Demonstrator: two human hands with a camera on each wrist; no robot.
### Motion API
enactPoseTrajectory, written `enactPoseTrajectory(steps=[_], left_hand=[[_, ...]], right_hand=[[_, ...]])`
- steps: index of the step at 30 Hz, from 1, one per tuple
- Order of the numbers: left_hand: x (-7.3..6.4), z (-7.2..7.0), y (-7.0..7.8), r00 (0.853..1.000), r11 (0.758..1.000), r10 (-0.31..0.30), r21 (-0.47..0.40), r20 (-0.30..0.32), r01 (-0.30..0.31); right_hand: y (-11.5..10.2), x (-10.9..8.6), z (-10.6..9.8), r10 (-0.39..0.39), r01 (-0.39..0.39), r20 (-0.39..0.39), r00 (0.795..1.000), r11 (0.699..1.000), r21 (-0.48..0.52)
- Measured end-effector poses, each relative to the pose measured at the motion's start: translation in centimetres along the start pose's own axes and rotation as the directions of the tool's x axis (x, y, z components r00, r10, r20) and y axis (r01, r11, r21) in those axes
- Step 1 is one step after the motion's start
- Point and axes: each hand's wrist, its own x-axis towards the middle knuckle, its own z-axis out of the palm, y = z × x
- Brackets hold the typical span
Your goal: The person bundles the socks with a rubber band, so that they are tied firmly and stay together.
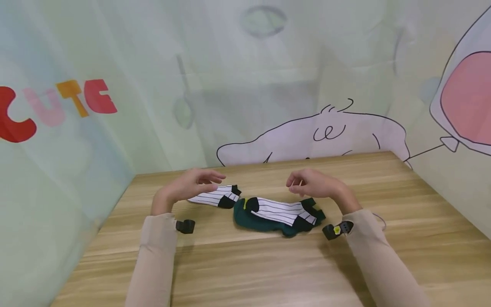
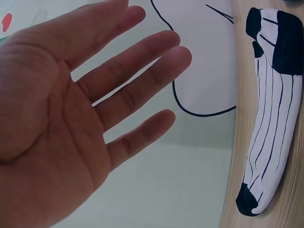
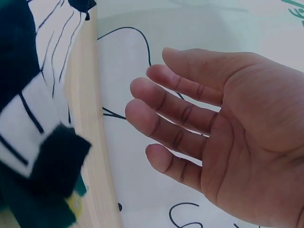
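Note:
Both hands hover over the table with nothing in them. The left hand (image 1: 192, 184) is above a white sock with thin dark stripes and black toe and heel (image 1: 211, 197), partly hidden behind it in the head view; the left wrist view shows that striped sock (image 2: 273, 114) whole, apart from the fingers. The right hand (image 1: 314, 183) is above and behind a second striped sock (image 1: 278, 211), which lies on top of dark green socks (image 1: 249, 219) with a bit of yellow. In the right wrist view the right hand (image 3: 213, 128) has loosely bent fingers, touching nothing.
The wood-grain table (image 1: 230, 264) reaches back to a printed curtain (image 1: 249, 85) with a cartoon outline and coloured letters. A dark camera (image 1: 186, 226) sits at the left wrist and another camera (image 1: 337, 230) at the right wrist.

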Motion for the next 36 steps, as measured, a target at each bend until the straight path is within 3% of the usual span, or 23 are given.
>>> enactPoseTrajectory(steps=[8,19,36], left_hand=[[-0.5,-0.2,-0.8,1.000,0.999,-0.016,-0.032,-0.025,0.015],[-0.9,-0.6,-0.8,0.997,0.998,-0.052,0.017,-0.049,0.052],[-1.5,-0.8,-0.7,0.996,0.998,-0.056,-0.012,-0.067,0.055]], right_hand=[[-0.6,1.1,0.6,0.013,-0.013,-0.007,1.000,1.000,-0.019],[-1.2,1.6,0.0,0.017,-0.018,-0.015,1.000,0.999,-0.037],[-1.7,2.0,-0.4,0.021,-0.021,-0.009,1.000,0.999,-0.033]])
